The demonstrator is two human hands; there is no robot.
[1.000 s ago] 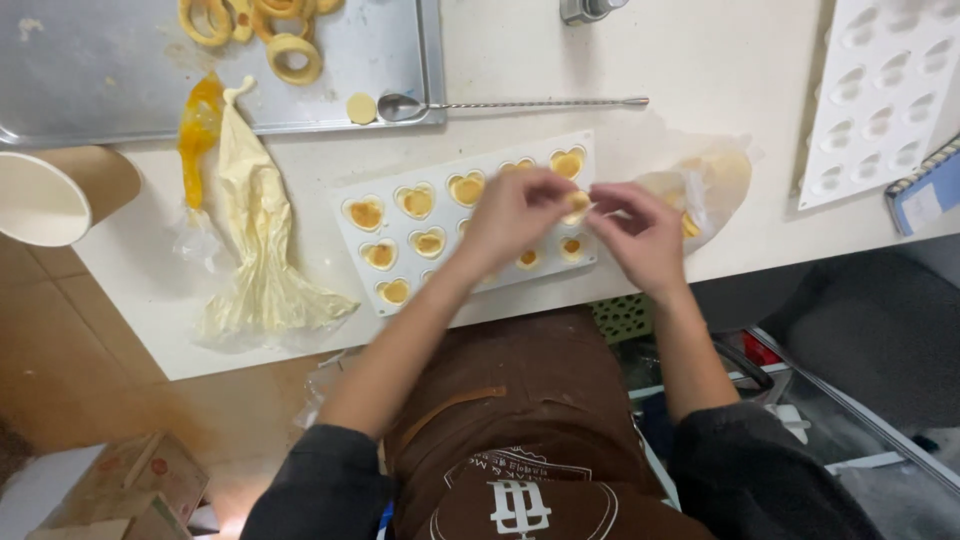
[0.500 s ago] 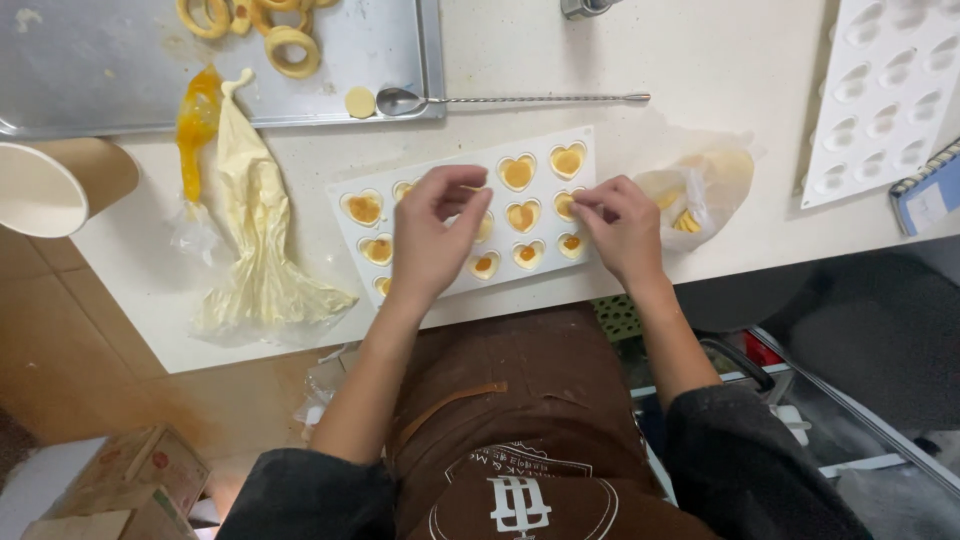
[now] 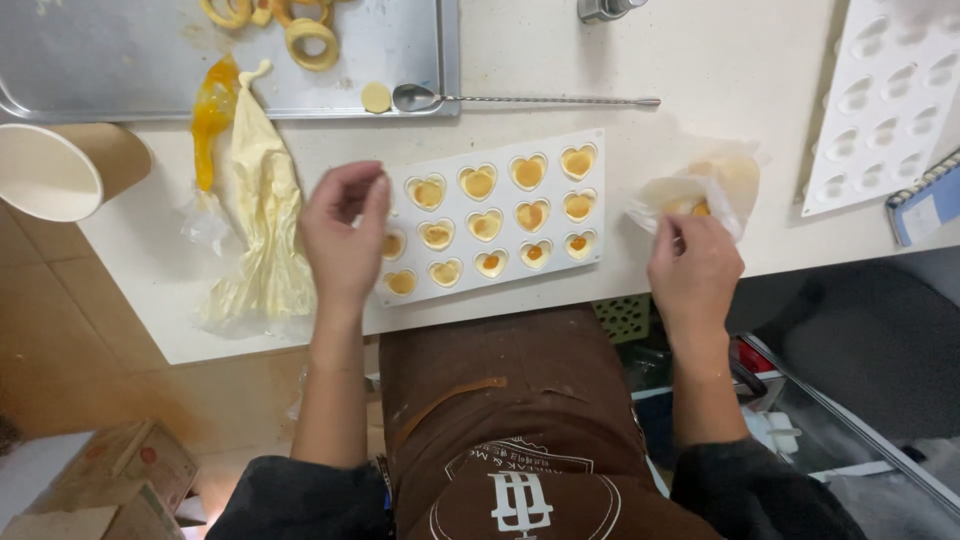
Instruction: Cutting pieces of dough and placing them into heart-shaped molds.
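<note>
A white mould (image 3: pixel 497 219) with heart-shaped cavities holding yellow filling lies on the pale counter in front of me. My left hand (image 3: pixel 345 235) hovers over the mould's left end, fingers curled with thumb and fingertips close together; whether it pinches anything is not visible. My right hand (image 3: pixel 693 268) is to the right of the mould, fingers pinching the edge of a small clear plastic bag (image 3: pixel 700 186) with yellow-orange contents. I wear a brown apron.
A used piping bag (image 3: pixel 258 215) with yellow cream lies left of the mould. Behind are a metal tray (image 3: pixel 120 60) with pastry rings, a long spoon (image 3: pixel 520 99), a paper cup (image 3: pixel 62 170) at left, another white mould (image 3: pixel 885 100) and a notebook (image 3: pixel 925 200) at right.
Both hands were together over the mould's right side. The left hand has moved to the mould's left end, and the right hand has moved off right to the plastic bag.
</note>
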